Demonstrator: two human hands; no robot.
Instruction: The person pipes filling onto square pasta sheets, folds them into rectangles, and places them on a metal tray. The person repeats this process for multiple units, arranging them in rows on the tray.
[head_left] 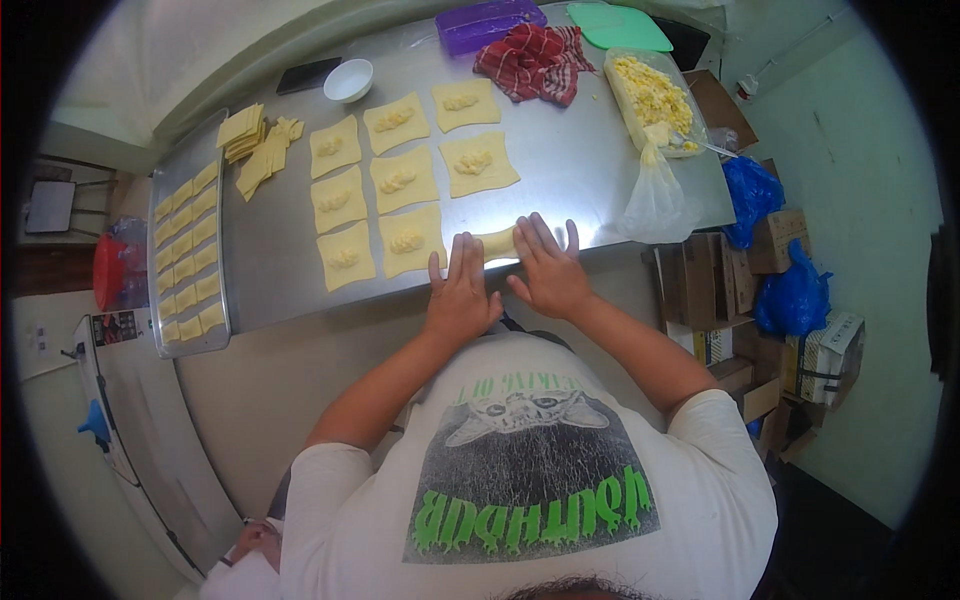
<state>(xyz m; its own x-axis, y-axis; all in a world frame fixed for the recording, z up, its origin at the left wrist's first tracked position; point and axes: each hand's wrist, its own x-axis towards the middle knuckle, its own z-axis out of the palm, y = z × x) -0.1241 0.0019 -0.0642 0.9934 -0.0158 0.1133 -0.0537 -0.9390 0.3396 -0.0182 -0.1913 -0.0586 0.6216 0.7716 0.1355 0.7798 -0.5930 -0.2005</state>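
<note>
A rolled piece of filled dough lies near the front edge of the metal table. My left hand rests flat on its left end, fingers stretched out. Over the right end, my right hand lies with its fingers straight and its thumb out to the side. Only the middle of the roll shows between the two hands. To the left, several flat dough squares sit in rows, each with a small heap of pale yellow filling at its centre.
At the left stands a metal tray of finished dough pieces beside stacked dough sheets. A white bowl, a red checked cloth and a purple container are farther back. A filling tub and plastic bag stand right. Another person's hand shows lower left.
</note>
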